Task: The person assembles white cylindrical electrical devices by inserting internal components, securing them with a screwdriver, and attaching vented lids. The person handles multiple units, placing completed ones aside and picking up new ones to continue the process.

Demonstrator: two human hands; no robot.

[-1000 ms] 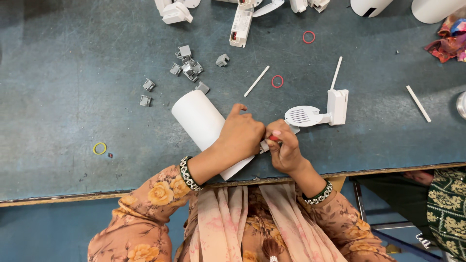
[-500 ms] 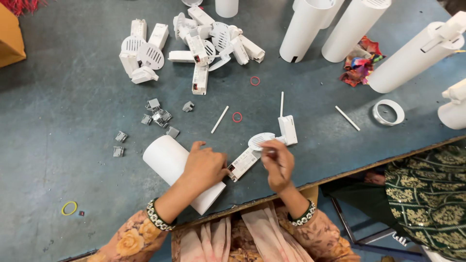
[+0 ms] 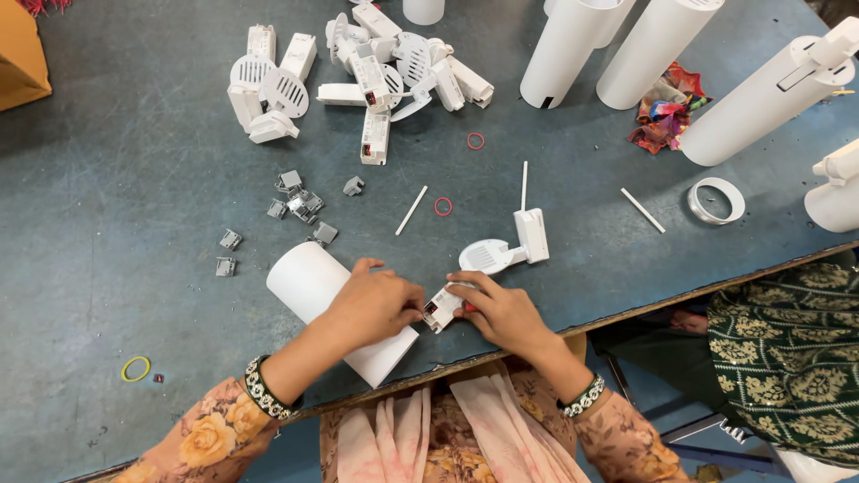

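- Pinched between the fingertips of both hands is a small white driver box [image 3: 442, 309] with red marks at its end — the left hand [image 3: 376, 304] closes on it from one side, the right hand [image 3: 503, 311] from the other.
- A white cylinder housing [image 3: 313, 284] is lain on its side under the left hand and wrist, just beside the box, near the table's front edge.
- A white round-headed bracket piece [image 3: 501, 252] is set just beyond the right hand, touching neither hand.
- Small grey clips [image 3: 300, 201] are scattered farther up the grey-blue table [image 3: 116, 179] — well apart from the grip.
- A red rubber ring [image 3: 443, 207] is seen between the clips and the bracket.
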